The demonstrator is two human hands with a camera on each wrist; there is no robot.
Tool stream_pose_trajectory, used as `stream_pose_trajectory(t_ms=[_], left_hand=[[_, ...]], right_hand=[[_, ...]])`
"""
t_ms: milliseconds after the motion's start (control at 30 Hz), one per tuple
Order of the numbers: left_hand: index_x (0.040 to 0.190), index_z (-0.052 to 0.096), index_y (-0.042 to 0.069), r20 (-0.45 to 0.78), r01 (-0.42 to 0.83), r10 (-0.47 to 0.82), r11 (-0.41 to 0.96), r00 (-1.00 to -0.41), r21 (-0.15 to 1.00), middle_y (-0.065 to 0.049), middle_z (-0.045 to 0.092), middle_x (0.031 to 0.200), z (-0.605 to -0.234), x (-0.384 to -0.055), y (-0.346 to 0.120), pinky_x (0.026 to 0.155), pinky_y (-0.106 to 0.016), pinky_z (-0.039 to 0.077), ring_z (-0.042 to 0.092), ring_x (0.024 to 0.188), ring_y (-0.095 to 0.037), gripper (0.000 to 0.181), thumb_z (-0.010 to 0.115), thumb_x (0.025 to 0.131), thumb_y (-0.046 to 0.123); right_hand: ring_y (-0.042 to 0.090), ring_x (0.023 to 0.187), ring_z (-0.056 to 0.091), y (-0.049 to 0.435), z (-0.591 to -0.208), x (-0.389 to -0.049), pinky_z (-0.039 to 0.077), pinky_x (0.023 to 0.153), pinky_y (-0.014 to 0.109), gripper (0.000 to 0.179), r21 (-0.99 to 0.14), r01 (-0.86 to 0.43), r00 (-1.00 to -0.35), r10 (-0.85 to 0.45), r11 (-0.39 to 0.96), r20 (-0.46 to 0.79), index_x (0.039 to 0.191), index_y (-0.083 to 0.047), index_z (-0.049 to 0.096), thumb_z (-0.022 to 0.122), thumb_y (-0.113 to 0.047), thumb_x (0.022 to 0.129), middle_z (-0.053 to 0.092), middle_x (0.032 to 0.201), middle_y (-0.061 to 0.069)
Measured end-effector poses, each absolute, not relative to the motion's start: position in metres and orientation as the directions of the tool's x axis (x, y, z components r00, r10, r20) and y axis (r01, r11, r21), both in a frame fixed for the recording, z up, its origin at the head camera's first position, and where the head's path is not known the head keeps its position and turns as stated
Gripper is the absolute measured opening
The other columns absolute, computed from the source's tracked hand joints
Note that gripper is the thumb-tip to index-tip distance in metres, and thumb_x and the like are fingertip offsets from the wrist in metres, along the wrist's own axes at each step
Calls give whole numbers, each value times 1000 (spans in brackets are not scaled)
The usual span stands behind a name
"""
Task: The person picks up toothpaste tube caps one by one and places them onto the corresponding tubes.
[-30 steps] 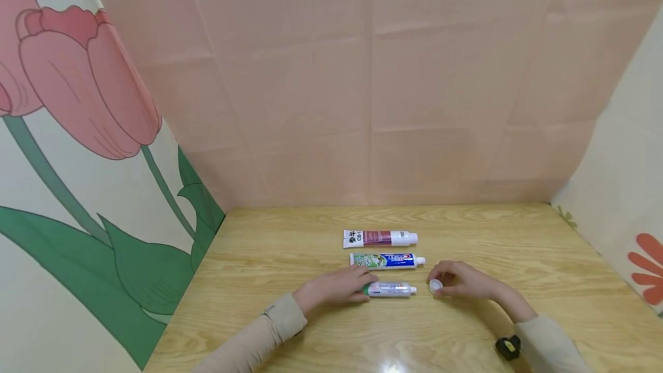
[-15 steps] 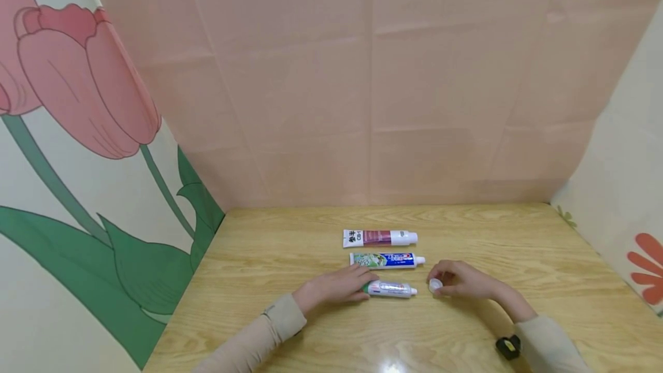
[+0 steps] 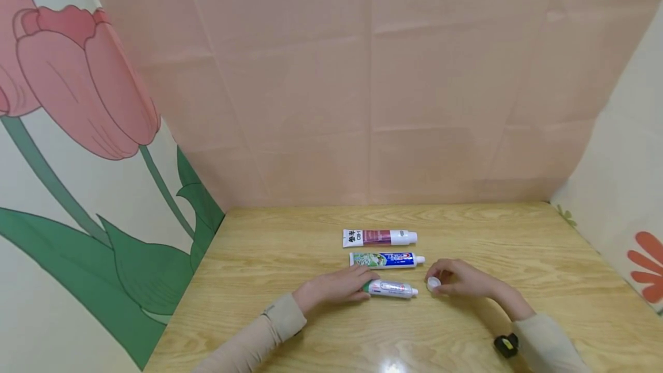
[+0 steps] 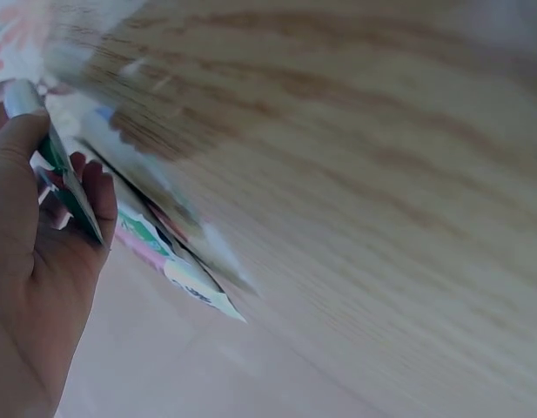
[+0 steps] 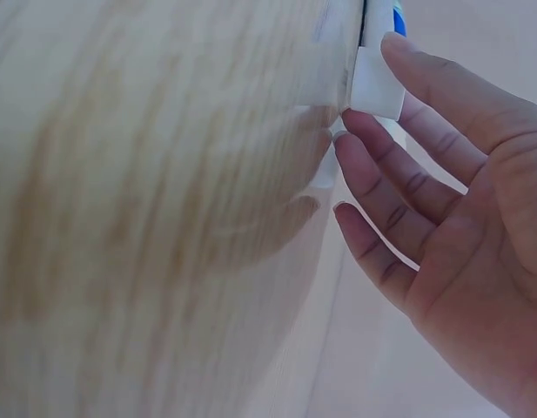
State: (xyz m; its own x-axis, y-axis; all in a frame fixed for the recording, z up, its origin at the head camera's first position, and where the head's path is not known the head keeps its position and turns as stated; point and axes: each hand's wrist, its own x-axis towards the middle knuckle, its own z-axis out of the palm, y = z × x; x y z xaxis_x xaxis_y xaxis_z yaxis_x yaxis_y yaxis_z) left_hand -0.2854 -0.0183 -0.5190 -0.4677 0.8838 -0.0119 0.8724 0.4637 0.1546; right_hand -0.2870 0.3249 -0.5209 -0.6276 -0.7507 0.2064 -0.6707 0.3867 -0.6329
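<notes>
My left hand (image 3: 339,285) grips the flat tail of the nearest toothpaste tube (image 3: 391,288), a white one with a green end. In the left wrist view, thumb and fingers close on that green end (image 4: 63,178). The tube lies with its bare nozzle (image 3: 414,292) to the right. My right hand (image 3: 463,279) pinches a white cap (image 3: 434,284) just right of the nozzle, a small gap apart. In the right wrist view, the cap (image 5: 377,84) sits between thumb and fingertips, close to the tabletop.
Behind the held tube lie a blue and green toothpaste tube (image 3: 388,260) and, farther back, a white and maroon one (image 3: 380,238). All are on the wooden table (image 3: 279,235). A pink cloth (image 3: 331,102) hangs behind the table; printed panels flank it.
The nearest tube has turned slightly, its nozzle end shifting a little right and toward me. My right hand with the cap has moved slightly left and away from me. The other tubes stay put.
</notes>
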Motion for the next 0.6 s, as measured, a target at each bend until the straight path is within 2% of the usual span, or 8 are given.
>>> stream_pose_trajectory(t_ms=[267, 500, 600], left_hand=[[139, 37, 13, 15, 860, 875, 473, -484, 194, 2, 47, 131, -518, -288, -20, 100, -16, 36, 45, 116, -6, 50, 48, 96, 34], [138, 38, 14, 28, 864, 879, 462, -476, 199, 4, 48, 127, -516, -288, -21, 99, -14, 37, 46, 112, -5, 47, 48, 96, 33], [137, 39, 13, 40, 870, 880, 459, -473, 181, 4, 48, 127, -515, -288, -22, 100, -14, 36, 45, 113, -5, 47, 48, 96, 33]], right_hand=[[9, 78, 59, 323, -517, -287, 52, 67, 25, 20, -640, -656, -645, -737, 401, 199, 102, -8, 63, 68, -17, 85, 65, 90, 0], [9, 78, 59, 321, -515, -286, 53, 67, 28, 22, -636, -658, -650, -730, 403, 209, 103, -9, 63, 68, -18, 85, 65, 90, 0], [11, 76, 59, 319, -514, -284, 53, 66, 29, 21, -617, -675, -648, -726, 405, 232, 103, -7, 63, 69, -13, 83, 66, 87, 2]])
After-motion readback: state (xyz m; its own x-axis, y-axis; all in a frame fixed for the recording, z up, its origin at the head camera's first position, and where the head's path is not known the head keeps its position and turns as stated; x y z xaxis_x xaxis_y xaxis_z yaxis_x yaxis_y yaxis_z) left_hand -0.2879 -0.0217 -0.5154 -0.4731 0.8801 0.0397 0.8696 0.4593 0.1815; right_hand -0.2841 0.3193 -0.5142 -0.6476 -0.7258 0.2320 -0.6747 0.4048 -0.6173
